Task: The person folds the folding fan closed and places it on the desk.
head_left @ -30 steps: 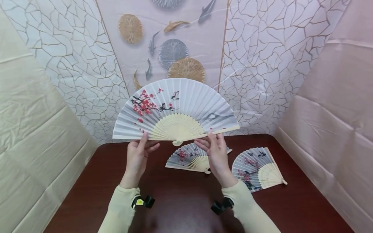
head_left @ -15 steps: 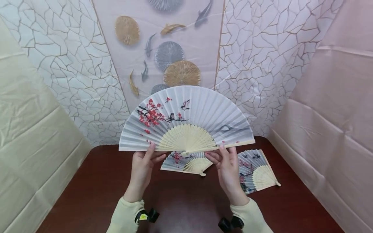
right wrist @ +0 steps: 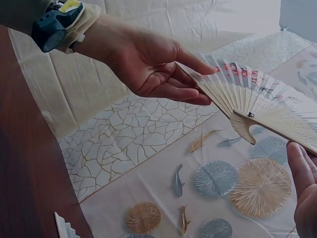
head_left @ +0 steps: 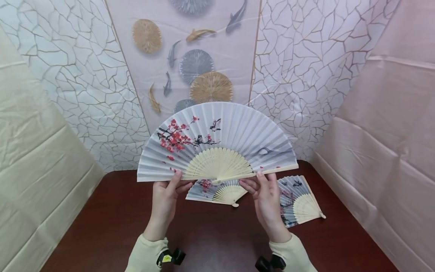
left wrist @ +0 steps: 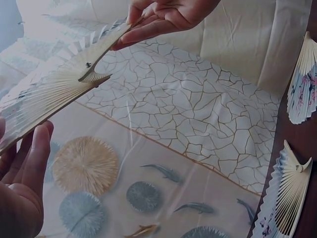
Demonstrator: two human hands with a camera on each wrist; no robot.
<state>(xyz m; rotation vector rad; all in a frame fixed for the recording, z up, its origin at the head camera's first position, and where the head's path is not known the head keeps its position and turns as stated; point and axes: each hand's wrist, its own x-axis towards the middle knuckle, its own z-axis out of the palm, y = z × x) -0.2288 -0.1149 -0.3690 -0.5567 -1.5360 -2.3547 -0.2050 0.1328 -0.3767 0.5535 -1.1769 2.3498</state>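
Observation:
A white folding fan, painted with red blossoms and birds, is spread wide in the air above the table. My left hand pinches its lower left edge, thumb in front and fingers behind. At the lower right edge, my right hand pinches the outer rib the same way. The pale ribs meet at a pivot between the hands, seen from the side in the right wrist view beside the left hand. In the left wrist view the right hand grips the far end.
A second spread fan lies on the dark red table, partly hidden behind the held fan. Another open fan lies to the right, partly behind the right hand. Patterned cloth hangs behind, with beige cloth at the sides.
The held fan and both hands have shifted lower and slightly right in the head view, mostly during the first half second. Both hands keep their hold, and the fan stays spread.

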